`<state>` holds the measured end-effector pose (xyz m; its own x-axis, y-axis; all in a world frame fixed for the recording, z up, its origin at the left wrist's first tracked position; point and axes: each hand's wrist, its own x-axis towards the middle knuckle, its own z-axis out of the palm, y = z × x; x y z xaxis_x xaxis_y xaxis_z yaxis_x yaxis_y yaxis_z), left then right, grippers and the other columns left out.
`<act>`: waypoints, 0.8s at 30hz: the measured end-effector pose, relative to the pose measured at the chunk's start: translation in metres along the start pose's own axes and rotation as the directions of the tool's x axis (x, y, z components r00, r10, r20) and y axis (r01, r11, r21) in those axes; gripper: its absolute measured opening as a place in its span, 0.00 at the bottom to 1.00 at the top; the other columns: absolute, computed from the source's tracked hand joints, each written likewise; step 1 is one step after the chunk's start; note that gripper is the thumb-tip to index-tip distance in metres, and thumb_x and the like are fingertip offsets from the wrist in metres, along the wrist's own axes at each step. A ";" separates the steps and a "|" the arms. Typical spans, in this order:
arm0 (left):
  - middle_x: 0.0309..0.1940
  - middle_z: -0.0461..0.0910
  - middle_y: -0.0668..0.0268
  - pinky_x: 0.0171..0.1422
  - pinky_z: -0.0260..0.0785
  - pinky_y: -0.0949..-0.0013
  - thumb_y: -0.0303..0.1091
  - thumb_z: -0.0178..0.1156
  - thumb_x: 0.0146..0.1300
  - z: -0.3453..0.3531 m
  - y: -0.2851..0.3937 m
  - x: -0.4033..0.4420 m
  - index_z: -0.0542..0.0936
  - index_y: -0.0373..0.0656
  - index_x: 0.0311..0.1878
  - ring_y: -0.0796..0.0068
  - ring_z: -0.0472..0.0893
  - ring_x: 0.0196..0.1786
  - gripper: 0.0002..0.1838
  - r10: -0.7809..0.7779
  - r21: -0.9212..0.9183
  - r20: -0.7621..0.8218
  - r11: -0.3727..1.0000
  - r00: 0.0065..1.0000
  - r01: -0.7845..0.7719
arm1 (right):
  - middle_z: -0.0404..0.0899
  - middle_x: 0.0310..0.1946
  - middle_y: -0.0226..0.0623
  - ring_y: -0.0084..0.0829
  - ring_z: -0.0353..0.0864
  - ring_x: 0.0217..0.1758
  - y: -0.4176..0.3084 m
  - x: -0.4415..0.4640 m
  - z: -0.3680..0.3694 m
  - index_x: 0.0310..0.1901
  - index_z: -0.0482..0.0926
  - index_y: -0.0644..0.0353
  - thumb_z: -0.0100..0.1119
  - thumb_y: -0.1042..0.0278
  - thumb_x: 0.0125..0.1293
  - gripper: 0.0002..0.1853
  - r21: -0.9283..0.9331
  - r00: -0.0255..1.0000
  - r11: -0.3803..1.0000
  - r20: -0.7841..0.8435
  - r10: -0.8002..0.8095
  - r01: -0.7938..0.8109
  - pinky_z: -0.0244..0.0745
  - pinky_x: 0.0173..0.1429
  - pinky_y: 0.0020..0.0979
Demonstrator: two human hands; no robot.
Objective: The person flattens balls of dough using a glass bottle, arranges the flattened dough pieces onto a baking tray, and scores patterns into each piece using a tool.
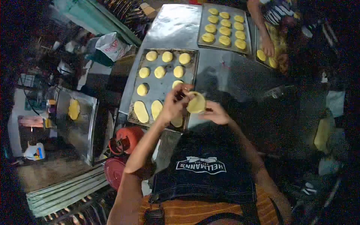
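A flat, pale yellow dough round (197,104) is held up between my two hands, just off the right edge of the near baking tray. My left hand (176,103) grips its left side with bent fingers. On the right, my right hand (216,113) pinches its lower edge. Below my left hand lies the dark baking tray (159,89) with rows of dough pieces. Its far pieces, such as one dough ball (159,72), are rounded. In the front row the pieces are flattened into ovals, like the dough oval (141,111); my left arm partly hides this row.
A second tray (217,42) of dough pieces lies at the table's far end. Beside it, a co-worker's hand (267,47) touches dough on a third tray. A red gas cylinder (129,139) stands left of my arm. A plastic bag (112,45) sits farther left.
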<state>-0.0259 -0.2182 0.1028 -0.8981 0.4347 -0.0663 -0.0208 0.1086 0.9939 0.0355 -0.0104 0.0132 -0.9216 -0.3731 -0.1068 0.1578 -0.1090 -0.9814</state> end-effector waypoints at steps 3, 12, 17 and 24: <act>0.32 0.77 0.70 0.36 0.65 0.77 0.24 0.61 0.63 -0.073 -0.033 0.010 0.76 0.40 0.53 0.81 0.71 0.32 0.15 -0.011 -0.016 -0.069 1.000 0.998 0.010 | 0.80 0.38 0.35 0.24 0.79 0.35 0.028 0.051 0.060 0.49 0.78 0.70 0.63 0.75 0.64 0.13 0.182 0.975 0.966 -0.089 0.203 -0.184 0.80 0.43 0.27; 0.42 0.80 0.54 0.43 0.72 0.57 0.34 0.62 0.58 -0.167 -0.127 0.056 0.75 0.39 0.54 0.49 0.78 0.36 0.21 0.246 0.808 -0.065 0.582 0.967 -0.094 | 0.81 0.32 0.34 0.27 0.78 0.29 0.033 0.127 0.108 0.43 0.80 0.67 0.62 0.71 0.64 0.10 -0.394 0.924 0.887 -0.374 0.082 -0.238 0.76 0.36 0.28; 0.54 0.75 0.50 0.54 0.70 0.51 0.41 0.62 0.59 -0.182 -0.128 0.026 0.73 0.39 0.59 0.47 0.76 0.48 0.26 0.396 0.948 -0.142 0.318 0.907 0.010 | 0.80 0.28 0.32 0.28 0.76 0.27 0.021 0.098 0.085 0.38 0.82 0.66 0.62 0.70 0.62 0.08 -0.674 0.936 0.735 -0.302 -0.180 -0.076 0.72 0.33 0.28; 0.57 0.74 0.48 0.59 0.68 0.53 0.46 0.61 0.63 -0.192 -0.143 0.003 0.69 0.39 0.66 0.50 0.74 0.54 0.32 0.224 0.962 -0.190 0.237 0.956 0.136 | 0.77 0.24 0.29 0.25 0.68 0.22 -0.059 0.030 -0.002 0.30 0.80 0.63 0.63 0.71 0.59 0.05 -0.790 0.849 0.612 -0.311 -0.428 0.019 0.63 0.26 0.27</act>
<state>-0.1096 -0.4040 -0.0226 -0.9467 0.2698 0.1759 0.2955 0.9449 0.1411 -0.0021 -0.0130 0.0673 -0.9599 0.0162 0.2799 -0.2015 0.6542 -0.7289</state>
